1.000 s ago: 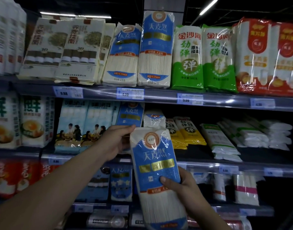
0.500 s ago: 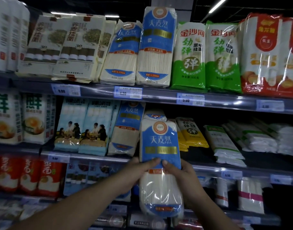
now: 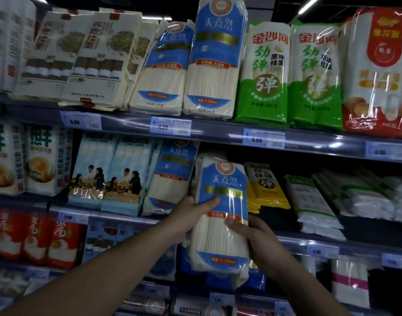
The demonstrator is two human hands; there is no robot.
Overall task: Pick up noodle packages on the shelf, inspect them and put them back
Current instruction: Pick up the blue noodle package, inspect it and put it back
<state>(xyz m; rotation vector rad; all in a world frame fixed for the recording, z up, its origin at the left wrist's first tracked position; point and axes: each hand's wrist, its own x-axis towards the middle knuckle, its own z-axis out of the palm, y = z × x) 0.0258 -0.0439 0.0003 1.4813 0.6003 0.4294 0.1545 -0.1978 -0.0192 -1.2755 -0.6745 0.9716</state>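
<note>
- Both forearms are cut off at the bottom edge.
- Left hand (image 3: 188,218) and right hand (image 3: 256,236) clasp the blue noodle package (image 3: 220,215) at centre frame, fingers wrapped behind it, hidden.
- Since earlier it is raised toward the middle shelf (image 3: 218,137); price tags (image 3: 170,126) are blurred.

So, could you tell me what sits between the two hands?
The blue noodle pack sits between the left hand and right hand, gripped by both, in the head view.
</note>
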